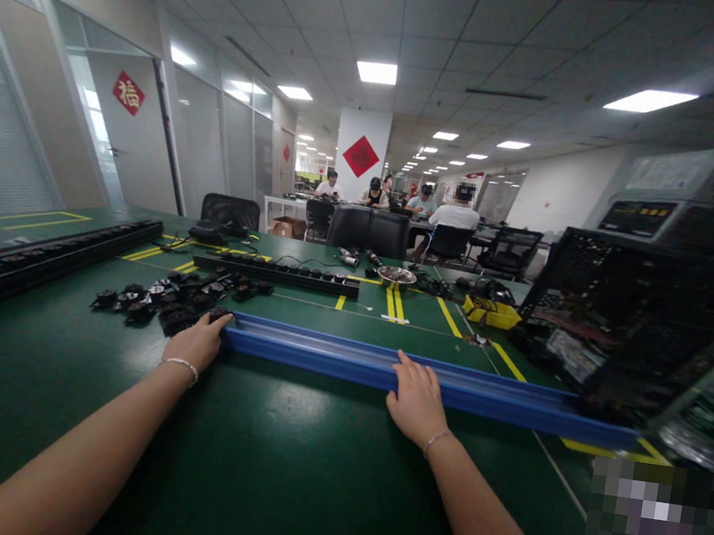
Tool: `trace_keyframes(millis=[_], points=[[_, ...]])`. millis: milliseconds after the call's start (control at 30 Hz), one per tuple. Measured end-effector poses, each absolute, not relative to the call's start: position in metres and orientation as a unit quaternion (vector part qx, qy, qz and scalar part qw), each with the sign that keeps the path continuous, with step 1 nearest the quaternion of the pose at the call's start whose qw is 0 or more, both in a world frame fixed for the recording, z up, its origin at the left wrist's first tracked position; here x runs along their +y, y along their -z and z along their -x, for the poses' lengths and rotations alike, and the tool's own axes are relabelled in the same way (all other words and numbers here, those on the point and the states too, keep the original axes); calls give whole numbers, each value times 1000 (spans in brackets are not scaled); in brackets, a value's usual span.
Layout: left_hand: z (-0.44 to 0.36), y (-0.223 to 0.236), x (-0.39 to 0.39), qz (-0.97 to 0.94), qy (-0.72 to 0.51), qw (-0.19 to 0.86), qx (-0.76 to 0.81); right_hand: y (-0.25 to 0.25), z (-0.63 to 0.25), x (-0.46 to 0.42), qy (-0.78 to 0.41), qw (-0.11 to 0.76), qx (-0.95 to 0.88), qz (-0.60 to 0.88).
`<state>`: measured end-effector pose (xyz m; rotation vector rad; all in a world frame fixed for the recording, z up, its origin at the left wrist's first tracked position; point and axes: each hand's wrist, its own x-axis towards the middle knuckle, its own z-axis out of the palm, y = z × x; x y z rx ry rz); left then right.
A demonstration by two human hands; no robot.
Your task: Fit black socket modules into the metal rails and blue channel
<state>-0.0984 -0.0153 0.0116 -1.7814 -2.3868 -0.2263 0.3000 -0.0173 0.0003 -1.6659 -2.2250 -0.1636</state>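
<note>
Because the blue channel [317, 363] looks stiff and slick, I'd support 2 spots; my right hand [419, 400] rests half-open on it, my left hand [195, 342] curls at 1 end, hold unclear.

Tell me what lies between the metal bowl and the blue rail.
Between the bowl and rail, the head view shows two yellow lines, a white strip and green tabletop.

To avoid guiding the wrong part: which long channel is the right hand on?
The only blue channel, under the right hand; the black channel beyond it and black rails at left are untouched.
</note>
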Motion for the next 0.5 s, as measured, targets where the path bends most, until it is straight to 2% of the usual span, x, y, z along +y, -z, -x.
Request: trace_keyframes(millis=[267, 500], points=[[129, -10, -24, 560, 55, 51, -825, 2, -300, -17, 62, 182, -785, 589], [139, 4, -26, 595, 19, 123, -794, 0, -299, -17, 54, 175, -783, 594]])
